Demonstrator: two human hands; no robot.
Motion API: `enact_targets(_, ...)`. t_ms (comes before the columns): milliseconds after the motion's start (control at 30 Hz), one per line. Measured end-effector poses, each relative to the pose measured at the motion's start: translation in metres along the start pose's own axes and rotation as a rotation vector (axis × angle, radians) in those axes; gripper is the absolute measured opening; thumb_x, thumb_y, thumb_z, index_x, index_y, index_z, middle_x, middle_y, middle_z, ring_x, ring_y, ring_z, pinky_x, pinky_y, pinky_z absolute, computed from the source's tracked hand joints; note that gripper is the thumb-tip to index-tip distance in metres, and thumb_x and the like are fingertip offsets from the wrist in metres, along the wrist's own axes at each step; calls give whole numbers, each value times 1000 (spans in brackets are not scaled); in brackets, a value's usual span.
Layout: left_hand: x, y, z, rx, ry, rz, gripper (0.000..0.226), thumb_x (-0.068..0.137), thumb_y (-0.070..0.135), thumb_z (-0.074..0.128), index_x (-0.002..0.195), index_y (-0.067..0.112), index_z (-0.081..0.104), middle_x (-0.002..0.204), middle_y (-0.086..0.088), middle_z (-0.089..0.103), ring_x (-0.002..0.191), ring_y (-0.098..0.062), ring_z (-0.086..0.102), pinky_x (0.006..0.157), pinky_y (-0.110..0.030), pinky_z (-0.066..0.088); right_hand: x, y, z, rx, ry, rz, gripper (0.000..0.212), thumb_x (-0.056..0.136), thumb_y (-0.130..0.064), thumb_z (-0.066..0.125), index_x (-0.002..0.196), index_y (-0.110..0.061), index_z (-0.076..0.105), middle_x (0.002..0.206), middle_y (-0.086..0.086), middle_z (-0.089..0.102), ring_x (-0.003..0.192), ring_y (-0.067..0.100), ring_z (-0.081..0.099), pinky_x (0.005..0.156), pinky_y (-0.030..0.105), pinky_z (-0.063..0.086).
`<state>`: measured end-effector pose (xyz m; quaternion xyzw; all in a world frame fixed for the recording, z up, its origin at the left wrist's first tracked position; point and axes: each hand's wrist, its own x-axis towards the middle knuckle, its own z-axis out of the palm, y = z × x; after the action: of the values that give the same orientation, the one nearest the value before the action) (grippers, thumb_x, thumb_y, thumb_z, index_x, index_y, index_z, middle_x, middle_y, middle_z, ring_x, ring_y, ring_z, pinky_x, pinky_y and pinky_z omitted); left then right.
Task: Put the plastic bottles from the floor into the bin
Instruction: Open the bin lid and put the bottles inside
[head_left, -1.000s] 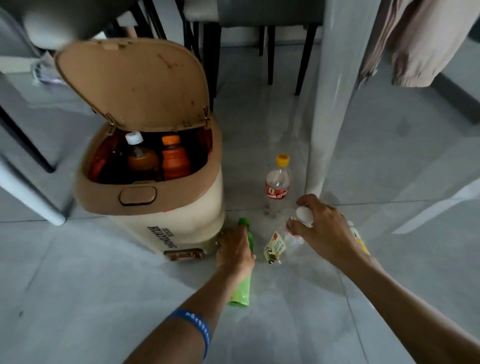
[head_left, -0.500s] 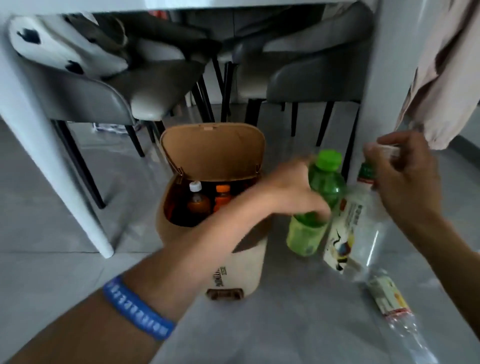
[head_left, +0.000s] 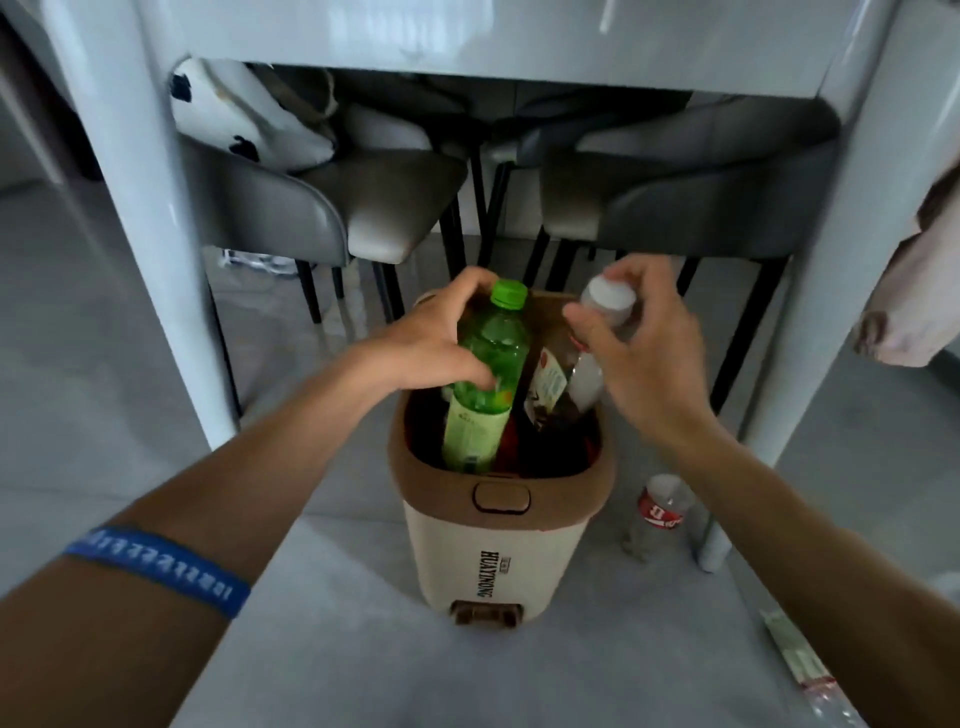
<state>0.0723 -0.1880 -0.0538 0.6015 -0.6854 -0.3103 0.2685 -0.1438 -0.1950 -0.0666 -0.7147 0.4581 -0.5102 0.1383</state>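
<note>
A cream bin (head_left: 488, 551) with a brown rim stands on the floor, its lid up behind my hands. My left hand (head_left: 431, 345) grips a green bottle (head_left: 485, 384) by its upper body; the bottle's base sits inside the bin's mouth. My right hand (head_left: 644, 353) holds a clear white-capped bottle (head_left: 587, 364) near its neck, its lower part also inside the bin. A clear bottle with a red label (head_left: 660, 514) stands on the floor right of the bin. Another clear bottle (head_left: 805, 670) lies on the floor at the lower right.
White table legs stand at left (head_left: 156, 249) and right (head_left: 810, 291) of the bin. Grey chairs (head_left: 384, 202) with black legs sit under the table behind it. A pale cloth (head_left: 914, 291) hangs at the right edge.
Both hands have carried their bottles from beside the bin to over its mouth and lowered the bottle bases inside. The view has shifted to face the bin from the front.
</note>
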Motion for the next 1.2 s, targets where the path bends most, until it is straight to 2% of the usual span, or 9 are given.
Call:
enact_targets(100, 1, -4, 1, -12, -6, 57, 89, 62, 15, 83, 125, 53, 35, 127, -5, 52, 113, -27, 57, 93, -51, 54, -10, 19, 22, -189, -126, -12, 36, 86, -41, 67, 110, -29, 44, 101, -1, 63, 93, 20, 58, 74, 47, 53)
enact_targets(267, -5, -24, -3, 49, -154, 115, 93, 69, 2, 79, 128, 59, 37, 132, 5, 50, 113, -21, 59, 88, -46, 58, -14, 38, 33, -333, -190, -43, 35, 87, -35, 69, 108, -24, 43, 95, -3, 62, 86, 24, 62, 69, 40, 51)
enact_targets(500, -4, -67, 18, 357, -293, -105, 47, 67, 18, 80, 102, 40, 59, 111, 5, 62, 102, -21, 62, 83, -46, 58, 3, 26, 38, -361, -189, -139, 33, 83, -38, 72, 98, -21, 48, 85, 1, 63, 76, 21, 61, 62, 38, 53)
enact_targets(600, -2, -74, 25, 506, -268, -115, 20, 70, 31, 73, 88, 38, 68, 110, 7, 63, 99, -19, 63, 84, -41, 57, -1, 34, 43, -528, -425, -66, 27, 85, -36, 69, 94, -25, 46, 92, 2, 62, 83, 23, 61, 75, 42, 50)
enact_targets(733, 3, -74, 36, 587, -238, -86, 35, 80, 17, 68, 112, 31, 70, 107, 5, 58, 102, -24, 60, 78, -32, 49, -23, 61, 54, -887, -731, -23, 11, 88, -21, 61, 97, -22, 66, 114, 8, 61, 116, 29, 49, 97, 50, 38)
enact_targets(867, 7, -73, 42, 617, -190, -69, 32, 79, 18, 66, 106, 33, 69, 118, -2, 56, 106, -29, 56, 84, -38, 47, -26, 70, 57, -852, -633, -102, 16, 87, -19, 55, 97, -23, 67, 107, 5, 66, 108, 29, 49, 92, 47, 36)
enact_targets(967, 15, -55, 50, 569, -112, -30, 23, 82, 18, 66, 103, 26, 70, 105, 2, 69, 101, -23, 63, 89, -42, 51, -31, 81, 42, -632, -452, -130, 15, 88, -21, 54, 95, -22, 68, 107, -1, 67, 105, 25, 51, 89, 43, 38)
enact_targets(1067, 25, -6, 73, 452, 28, 131, 21, 88, 24, 61, 105, 34, 68, 105, 10, 68, 95, -16, 64, 86, -42, 54, -45, 100, 8, -507, -330, -89, 12, 85, -20, 57, 90, -19, 68, 100, 1, 67, 99, 24, 56, 87, 40, 44)
enact_targets(1200, 34, 64, 141, 350, 97, 408, 26, 91, 24, 60, 116, 23, 67, 117, 3, 68, 105, -17, 64, 86, -37, 53, -75, 137, -44, -470, -192, 40, 10, 81, -7, 63, 86, -12, 71, 94, 7, 71, 86, 25, 62, 76, 26, 43)
